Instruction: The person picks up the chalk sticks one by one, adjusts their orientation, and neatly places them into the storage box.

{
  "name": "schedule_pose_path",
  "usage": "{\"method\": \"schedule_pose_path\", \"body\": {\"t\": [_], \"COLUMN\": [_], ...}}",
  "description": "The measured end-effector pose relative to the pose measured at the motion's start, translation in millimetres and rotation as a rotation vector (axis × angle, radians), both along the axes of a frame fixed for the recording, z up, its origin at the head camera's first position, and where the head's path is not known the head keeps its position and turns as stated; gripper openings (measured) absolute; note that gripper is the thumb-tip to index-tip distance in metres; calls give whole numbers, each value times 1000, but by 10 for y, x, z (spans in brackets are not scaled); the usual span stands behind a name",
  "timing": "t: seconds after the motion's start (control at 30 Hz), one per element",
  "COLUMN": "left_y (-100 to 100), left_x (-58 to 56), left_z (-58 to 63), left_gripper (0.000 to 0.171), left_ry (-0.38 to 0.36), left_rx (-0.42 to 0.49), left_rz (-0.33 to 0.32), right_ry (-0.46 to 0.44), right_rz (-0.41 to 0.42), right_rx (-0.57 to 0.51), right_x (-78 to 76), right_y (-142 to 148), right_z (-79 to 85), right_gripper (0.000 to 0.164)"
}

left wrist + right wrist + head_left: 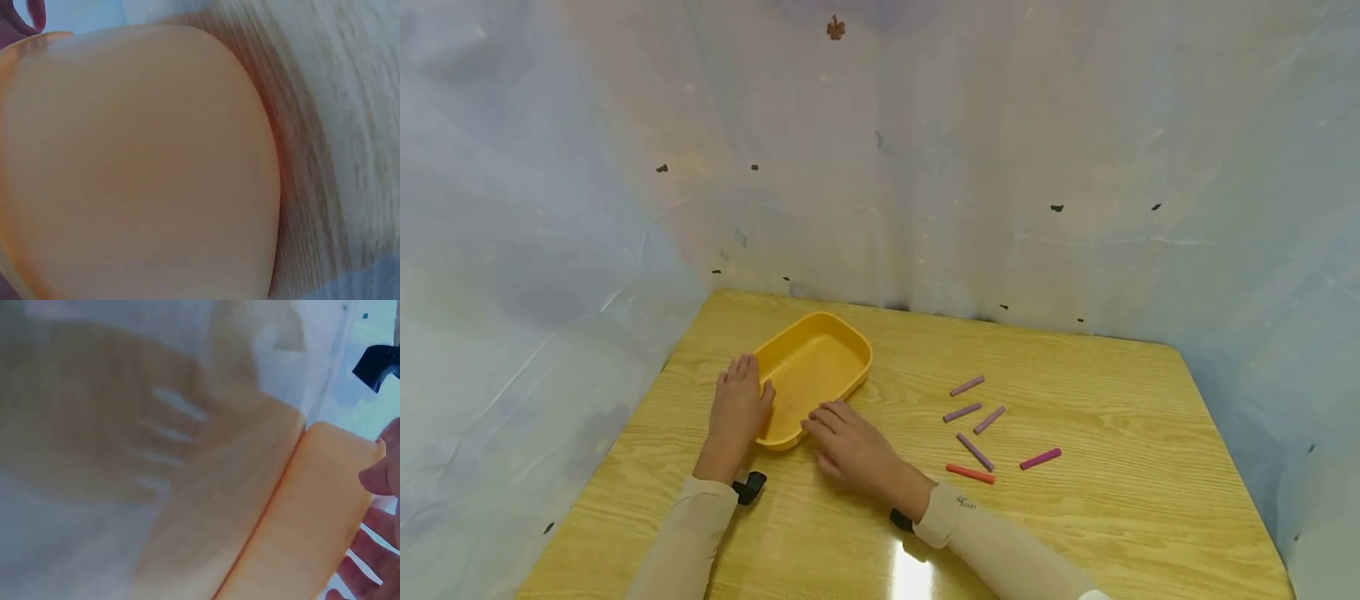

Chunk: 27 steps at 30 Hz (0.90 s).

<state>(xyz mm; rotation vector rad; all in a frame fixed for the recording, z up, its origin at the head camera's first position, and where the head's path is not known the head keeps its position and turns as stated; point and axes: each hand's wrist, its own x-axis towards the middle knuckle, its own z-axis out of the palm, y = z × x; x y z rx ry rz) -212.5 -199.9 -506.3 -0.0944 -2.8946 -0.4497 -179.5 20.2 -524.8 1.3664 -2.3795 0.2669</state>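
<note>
A shallow yellow plastic tray [820, 367] with rounded corners lies tilted toward the left of the wooden table. At its left side, my left hand [737, 404] holds the rim, with the thumb on the inner side. My right hand [850, 446] grips the near right rim, its fingers reaching over the edge. The tray's outer wall [144, 162] fills most of the left wrist view. In the right wrist view, the right thumb lies against the outer wall [306, 519] and the fingers pass behind it. Nothing is inside the tray.
Several thin purple sticks [975, 452] lie right of the tray, with a red stick [970, 474] and a magenta stick [1041, 458] nearer the front. A pale patterned curtain [925, 183] hangs behind and beside the table [1112, 400].
</note>
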Motion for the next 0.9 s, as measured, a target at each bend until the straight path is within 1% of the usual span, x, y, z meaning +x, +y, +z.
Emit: {"method": "schedule_pose_path", "body": {"t": [0.17,0.4,0.53,0.77,0.9], "left_y": [32,71,82,103,108], "left_x": [-13,13,3,6,16], "left_z": [1,25,0,-40,-64], "left_gripper": [55,52,52,53,52], "left_ry": [7,42,55,40,59], "left_rx": [10,15,13,13,15], "left_rz": [-12,-24,-30,-42,-54], "right_ry": [10,-24,-23,-2,-25], "right_rz": [-1,-7,-8,4,17], "right_rx": [-10,-4,-12,-32,-25], "right_x": [34,74,103,167,189], "right_y": [-8,-4,-5,1,13], "right_z": [-8,-12,-13,-21,-9], "right_gripper": [42,43,43,43,43]}}
